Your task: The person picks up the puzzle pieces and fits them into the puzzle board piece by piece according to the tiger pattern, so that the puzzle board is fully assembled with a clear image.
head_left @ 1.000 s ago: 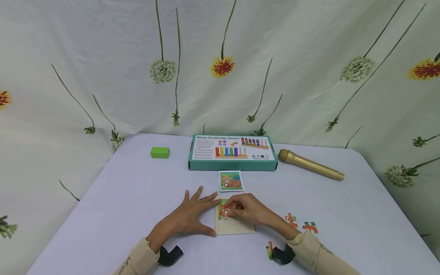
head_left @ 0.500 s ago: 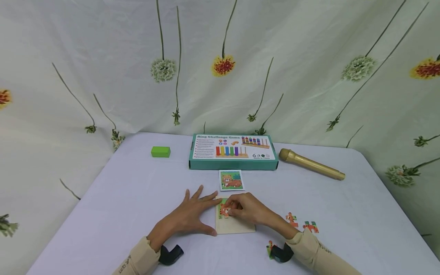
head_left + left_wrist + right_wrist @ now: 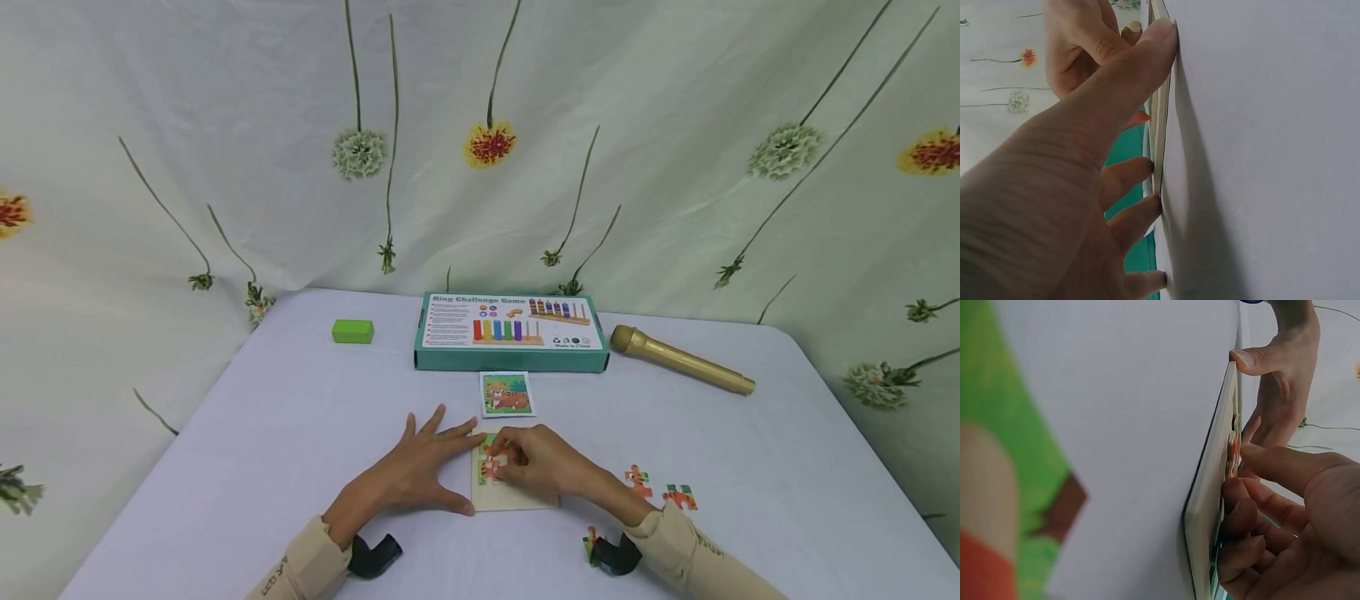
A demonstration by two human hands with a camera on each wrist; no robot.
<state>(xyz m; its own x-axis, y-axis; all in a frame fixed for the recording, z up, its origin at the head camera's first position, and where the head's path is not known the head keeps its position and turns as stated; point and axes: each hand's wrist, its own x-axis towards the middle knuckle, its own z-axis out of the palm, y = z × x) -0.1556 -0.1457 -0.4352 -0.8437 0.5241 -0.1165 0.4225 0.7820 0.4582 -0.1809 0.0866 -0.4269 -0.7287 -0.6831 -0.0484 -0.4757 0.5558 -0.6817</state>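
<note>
My left hand (image 3: pixel 423 467) lies with fingers spread at the left side of a small pale wooden puzzle board (image 3: pixel 517 498). In the left wrist view its thumb and fingertips touch the board's edge (image 3: pixel 1161 119). My right hand (image 3: pixel 543 458) is over the board, pinching an orange tiger jigsaw piece (image 3: pixel 491 468) between thumb and index finger at the board's upper left. The right wrist view shows the thumb against the pieces (image 3: pixel 1234 450) inside the raised frame. The right hand hides part of the board. Just beyond the board lies a tiger picture card (image 3: pixel 507 394).
Loose jigsaw pieces lie right of the board, two beyond the right forearm (image 3: pixel 637 481) (image 3: pixel 680 497) and one partly behind the black wrist camera (image 3: pixel 617 556). A teal game box (image 3: pixel 512 358), a green block (image 3: pixel 352 332) and a gold microphone (image 3: pixel 682 361) stand farther back.
The right thumb and the pinched jigsaw piece have shifted slightly toward the near side of the board. The left hand stays in place.
</note>
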